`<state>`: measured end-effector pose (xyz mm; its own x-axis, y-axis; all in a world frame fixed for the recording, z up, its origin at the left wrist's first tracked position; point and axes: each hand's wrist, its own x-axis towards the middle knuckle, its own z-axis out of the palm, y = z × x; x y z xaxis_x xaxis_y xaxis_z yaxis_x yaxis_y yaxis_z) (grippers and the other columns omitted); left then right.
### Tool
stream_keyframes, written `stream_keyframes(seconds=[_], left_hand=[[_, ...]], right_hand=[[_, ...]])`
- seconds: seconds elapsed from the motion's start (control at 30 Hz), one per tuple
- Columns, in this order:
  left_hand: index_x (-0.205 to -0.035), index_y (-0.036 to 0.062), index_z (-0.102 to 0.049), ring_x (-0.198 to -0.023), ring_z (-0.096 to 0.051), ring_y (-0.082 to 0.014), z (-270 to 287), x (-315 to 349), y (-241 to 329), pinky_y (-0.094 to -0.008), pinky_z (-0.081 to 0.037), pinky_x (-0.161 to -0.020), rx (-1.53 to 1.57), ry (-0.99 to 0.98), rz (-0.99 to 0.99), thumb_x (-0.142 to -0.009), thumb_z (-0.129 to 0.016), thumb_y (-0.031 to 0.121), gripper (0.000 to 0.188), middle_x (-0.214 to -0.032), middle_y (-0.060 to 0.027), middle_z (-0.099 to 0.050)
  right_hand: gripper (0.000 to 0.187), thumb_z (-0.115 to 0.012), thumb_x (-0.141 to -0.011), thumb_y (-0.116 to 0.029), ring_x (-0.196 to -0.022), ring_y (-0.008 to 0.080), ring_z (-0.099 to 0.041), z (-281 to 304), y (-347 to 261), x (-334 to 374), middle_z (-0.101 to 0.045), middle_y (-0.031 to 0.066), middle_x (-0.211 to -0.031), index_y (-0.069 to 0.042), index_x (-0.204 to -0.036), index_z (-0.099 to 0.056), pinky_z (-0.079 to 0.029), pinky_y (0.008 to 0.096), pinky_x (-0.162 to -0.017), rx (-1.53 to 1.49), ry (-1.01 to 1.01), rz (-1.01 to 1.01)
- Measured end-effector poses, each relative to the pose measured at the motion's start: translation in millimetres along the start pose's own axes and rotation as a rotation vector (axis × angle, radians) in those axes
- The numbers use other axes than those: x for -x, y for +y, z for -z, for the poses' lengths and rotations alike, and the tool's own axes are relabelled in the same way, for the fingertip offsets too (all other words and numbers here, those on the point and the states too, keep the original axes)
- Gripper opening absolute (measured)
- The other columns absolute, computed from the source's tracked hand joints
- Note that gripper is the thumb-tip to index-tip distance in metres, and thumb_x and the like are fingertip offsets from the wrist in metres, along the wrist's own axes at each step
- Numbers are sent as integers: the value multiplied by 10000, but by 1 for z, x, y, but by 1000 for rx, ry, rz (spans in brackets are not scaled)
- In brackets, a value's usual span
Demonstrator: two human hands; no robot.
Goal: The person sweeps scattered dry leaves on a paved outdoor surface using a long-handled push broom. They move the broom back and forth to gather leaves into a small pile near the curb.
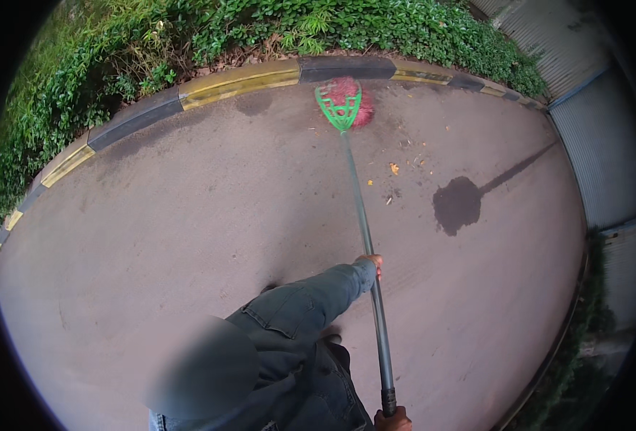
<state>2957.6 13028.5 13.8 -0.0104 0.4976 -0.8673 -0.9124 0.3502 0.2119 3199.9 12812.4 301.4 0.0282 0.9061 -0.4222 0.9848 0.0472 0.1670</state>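
Observation:
A long-handled broom stretches away from me over the paved ground, its grey metal pole (362, 208) running from the lower edge up to the far kerb. At its far end is a green plastic frame (342, 118) with red bristles (363, 112), which look slightly smeared and lie close to the kerb. Partway down the pole, my left hand (372, 265) is wrapped round it, the arm reaching across in a dark denim sleeve. My right hand (394, 419) grips the dark lower end of the pole, partly cut off by the frame's edge.
A black-and-yellow kerb (242, 82) curves along the far side, with green shrubs (260, 29) behind it. Dry leaves (394, 169) and bits of litter lie right of the broom. Further right are a dark wet patch (457, 205) and a corrugated metal gate (597, 144).

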Motion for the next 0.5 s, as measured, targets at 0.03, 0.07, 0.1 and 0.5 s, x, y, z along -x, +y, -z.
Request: stream_keyframes(seconds=[0.03, 0.07, 0.1, 0.5], left_hand=[[-670, 34, -463, -386, -426, -160, -21, 4, -11, -332, -397, -361, -34, -6, -19, -687, -528, 99, 93, -490, -60, -433], [-673, 33, -473, -385, -436, -162, -43, 10, -26, -326, -406, -360, -66, -12, -39, -690, -534, 111, 101, -490, -65, -442], [-676, 31, -482, -384, -447, -163, -64, 18, -40, -320, -415, -360, -99, -25, -61, -694, -539, 124, 110, -490, -69, -450], [-641, 47, -459, -441, -483, -195, -200, -45, -223, -375, -468, -454, -2, -71, 34, -656, -556, 89, 107, -527, -58, -454]], right_hand=[[294, -557, -663, -367, -631, 344, -570, -4, 14, -1, -585, 152, -656, -106, -792, -517, -452, 438, -587, -36, -17, -14], [277, -575, -633, -350, -613, 341, -568, -13, 32, -7, -579, 149, -631, -103, -747, -521, -445, 437, -568, -114, 32, -49], [267, -577, -627, -344, -607, 338, -567, -22, 56, -15, -577, 146, -622, -104, -729, -523, -443, 433, -559, -128, 39, -72], [234, -603, -615, -384, -444, 227, -530, -148, 384, -189, -514, 40, -505, -181, -648, -493, -402, 342, -386, -120, 143, 6]])
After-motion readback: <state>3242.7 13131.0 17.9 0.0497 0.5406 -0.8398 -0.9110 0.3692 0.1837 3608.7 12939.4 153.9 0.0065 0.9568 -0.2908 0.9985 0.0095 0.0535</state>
